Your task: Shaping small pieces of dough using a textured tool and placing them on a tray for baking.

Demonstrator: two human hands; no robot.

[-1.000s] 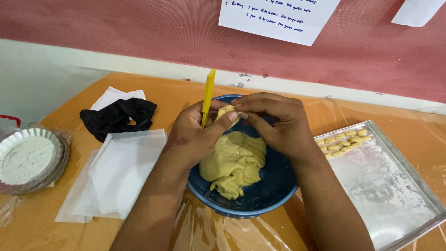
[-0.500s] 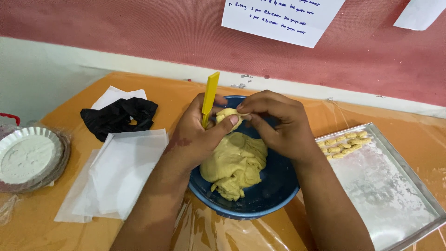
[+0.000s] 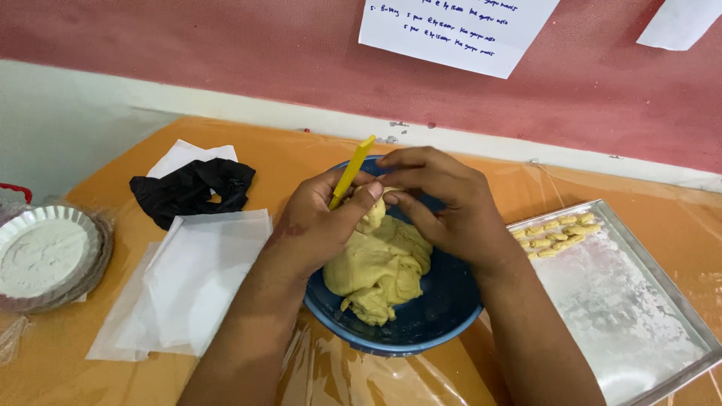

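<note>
Over the blue bowl at frame centre, my left hand grips a yellow scraper while my right hand pinches dough from the mound.

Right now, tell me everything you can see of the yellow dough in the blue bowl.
The dough is a pale yellow, soft-looking, lumpy mass with folded, uneven edges. It lies in the blue bowl, heaped toward the left and far side, leaving bare blue bottom on the right and near side. Its top rises between the two hands: the left hand and the right hand pinch a small lump at its upper end with thumbs and fingertips. The left hand also holds a yellow flat tool sticking upward.
</note>
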